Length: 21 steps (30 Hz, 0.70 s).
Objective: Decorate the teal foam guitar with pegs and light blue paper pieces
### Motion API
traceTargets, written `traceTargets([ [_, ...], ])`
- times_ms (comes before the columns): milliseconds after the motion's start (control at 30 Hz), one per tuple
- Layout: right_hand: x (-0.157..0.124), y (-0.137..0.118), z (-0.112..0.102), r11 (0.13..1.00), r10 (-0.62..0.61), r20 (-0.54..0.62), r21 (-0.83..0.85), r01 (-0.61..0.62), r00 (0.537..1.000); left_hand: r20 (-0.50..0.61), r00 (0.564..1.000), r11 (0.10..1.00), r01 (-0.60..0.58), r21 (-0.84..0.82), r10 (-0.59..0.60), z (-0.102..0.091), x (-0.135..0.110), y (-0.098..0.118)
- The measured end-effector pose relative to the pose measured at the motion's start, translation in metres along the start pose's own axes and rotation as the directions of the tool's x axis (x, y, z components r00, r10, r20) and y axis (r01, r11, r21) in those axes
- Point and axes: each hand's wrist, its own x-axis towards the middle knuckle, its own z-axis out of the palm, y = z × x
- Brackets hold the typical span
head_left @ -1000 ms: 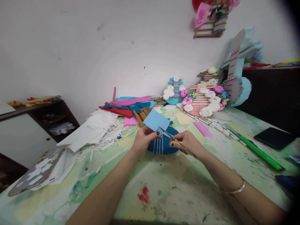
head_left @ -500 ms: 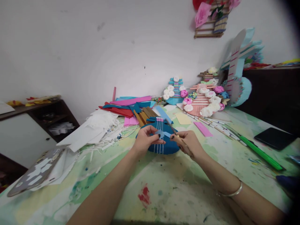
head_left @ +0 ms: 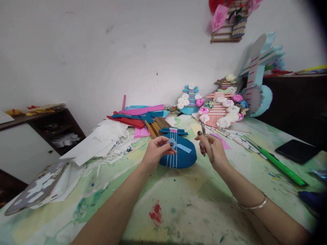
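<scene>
My left hand [head_left: 158, 151] pinches a small light blue paper piece [head_left: 173, 143] between thumb and fingers. It is over a dark blue model lute [head_left: 187, 160] with white strings, which lies on the table. A short light blue strip [head_left: 185, 148] shows over the lute's body, close to the pinched piece; whether they touch I cannot tell. To the right of the lute my right hand [head_left: 211, 148] is closed around scissors [head_left: 202, 126], blades upward. Behind its fingers shows the edge of a blue strip [head_left: 216, 136].
White sheets and shreds [head_left: 102, 143] and coloured paper [head_left: 143, 112] lie to the left and behind. Finished flowered lutes [head_left: 189, 102] stand along the wall. On the right are thin sticks [head_left: 235, 136], a green cutter [head_left: 283, 166], a pink strip [head_left: 226, 144] and a black tablet [head_left: 296, 150].
My right hand has moved right, away from my left hand, and the scissors now point upward. The long blue strip is no longer above the lute. My left hand has hardly moved.
</scene>
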Motion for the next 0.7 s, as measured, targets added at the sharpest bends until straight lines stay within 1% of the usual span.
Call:
traceTargets([
  [33,-0.004,-0.002,0.002,0.994,-0.039,0.078,-0.094,0.047,0.996,0.006,1.0,1.0,-0.002,0.001,0.002,0.0,0.0,-0.001],
  [67,-0.007,-0.003,0.005,0.979,-0.065,0.176,-0.177,0.097,0.982,0.011,1.0,1.0,-0.006,0.001,0.006,0.0,0.0,-0.001],
  [133,-0.015,-0.005,0.009,0.94,-0.066,0.368,-0.289,0.182,0.927,0.011,1.0,1.0,-0.023,-0.001,0.023,0.0,0.0,-0.002],
  [167,-0.018,-0.005,0.012,0.925,-0.051,0.432,-0.32,0.206,0.9,0.01,0.999,0.999,-0.033,-0.001,0.033,0.0,-0.001,-0.002],
  [200,-0.021,-0.005,0.013,0.914,-0.037,0.472,-0.34,0.221,0.881,0.008,0.999,0.999,-0.043,0.003,0.043,0.0,-0.001,-0.002],
  [233,-0.022,-0.005,0.015,0.908,-0.029,0.488,-0.351,0.227,0.872,0.006,0.999,0.999,-0.053,0.009,0.053,0.0,-0.001,-0.002],
  [300,-0.024,-0.003,0.017,0.91,-0.02,0.487,-0.352,0.218,0.873,0.005,0.998,0.998,-0.06,0.029,0.06,0.001,-0.002,-0.002],
  [500,-0.022,0.001,0.017,0.947,-0.009,0.496,-0.273,0.166,0.868,0.015,0.999,0.998,-0.037,0.054,0.037,0.004,-0.003,-0.003],
  [700,-0.022,0.001,0.017,0.948,-0.03,0.489,-0.261,0.18,0.872,0.024,0.999,0.998,-0.04,0.038,0.039,0.005,-0.003,-0.004],
])
